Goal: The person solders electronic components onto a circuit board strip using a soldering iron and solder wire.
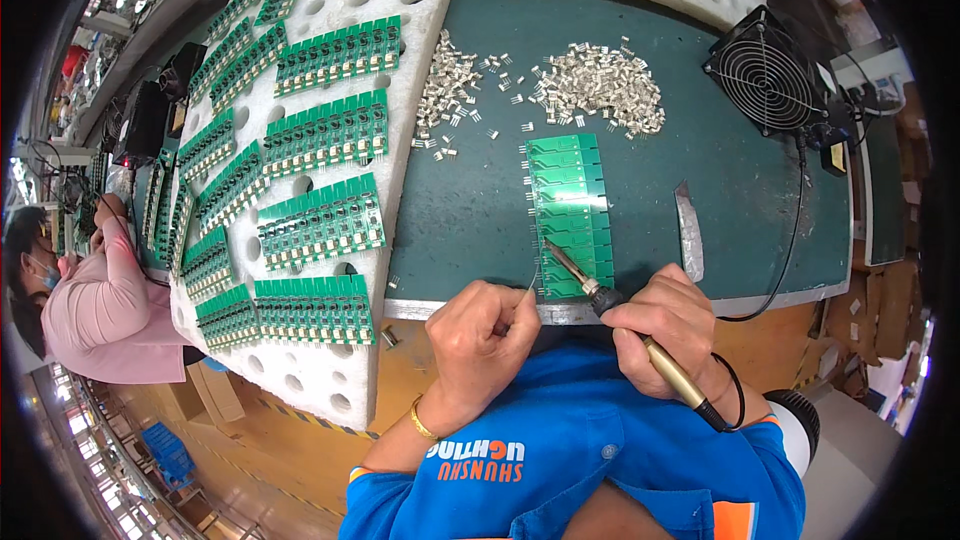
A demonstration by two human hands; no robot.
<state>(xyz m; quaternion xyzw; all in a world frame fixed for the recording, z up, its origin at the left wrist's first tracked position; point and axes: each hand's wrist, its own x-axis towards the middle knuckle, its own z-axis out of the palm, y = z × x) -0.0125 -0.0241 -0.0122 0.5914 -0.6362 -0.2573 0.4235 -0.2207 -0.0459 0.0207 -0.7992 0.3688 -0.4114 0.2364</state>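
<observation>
Nearest, below the green board (572, 190), is a blue shirt (575, 405) with white and orange letters (475, 460) that look upside down. The left hand (485, 335), just below the board's left corner, is pinched tight on a thin wire (534, 272). The right hand (665, 325), at the board's lower right, is closed around a soldering iron (672, 370). Its tip is at the board's left edge; I can't tell if they touch. The board lies on the dark green table (745, 215), near its front edge. Right of the board is a silver strip (688, 230). Left of it, white foam (420, 35) holds more green boards (325, 132). Past the board are two piles of tiny parts (600, 87), and a black fan (763, 77) to its far right. Far left of the board sits a person in pink (105, 305).
</observation>
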